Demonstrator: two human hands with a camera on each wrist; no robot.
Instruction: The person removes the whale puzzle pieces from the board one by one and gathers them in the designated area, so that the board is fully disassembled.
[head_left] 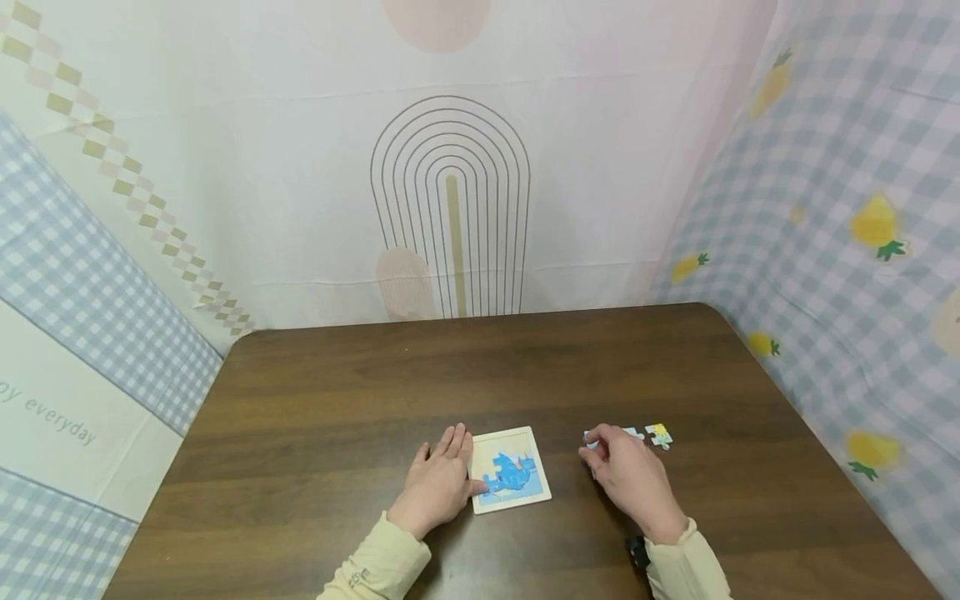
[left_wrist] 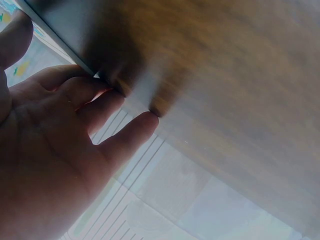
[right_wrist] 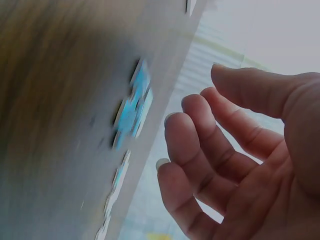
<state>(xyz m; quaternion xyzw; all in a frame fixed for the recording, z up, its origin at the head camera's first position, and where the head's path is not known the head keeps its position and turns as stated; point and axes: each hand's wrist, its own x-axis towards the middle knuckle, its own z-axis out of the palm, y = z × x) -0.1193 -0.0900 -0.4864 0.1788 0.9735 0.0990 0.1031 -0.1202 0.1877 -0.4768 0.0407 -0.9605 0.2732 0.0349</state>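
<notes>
A square puzzle tray (head_left: 536,492) with a pale rim lies on the table, partly filled with blue pieces (head_left: 513,475). My left hand (head_left: 435,483) rests at its left side, fingers extended along the edge and thumb over the rim; in the left wrist view these fingers (left_wrist: 135,135) reach the table beside the tray edge (left_wrist: 60,42). Over loose pieces to the right is my right hand (head_left: 633,475), its fingers loosely bent. The right wrist view shows nothing between thumb and fingers, with blue puzzle pieces (right_wrist: 132,112) apart from them. Some pieces are hidden beneath this hand in the head view.
Beyond the right hand lies a yellow-patterned puzzle piece (head_left: 660,434), next to a light blue one (head_left: 633,432). The brown wooden table (head_left: 360,375) meets a patterned cloth (head_left: 315,208) at the back, and checked cloth (head_left: 825,250) hangs along the right side.
</notes>
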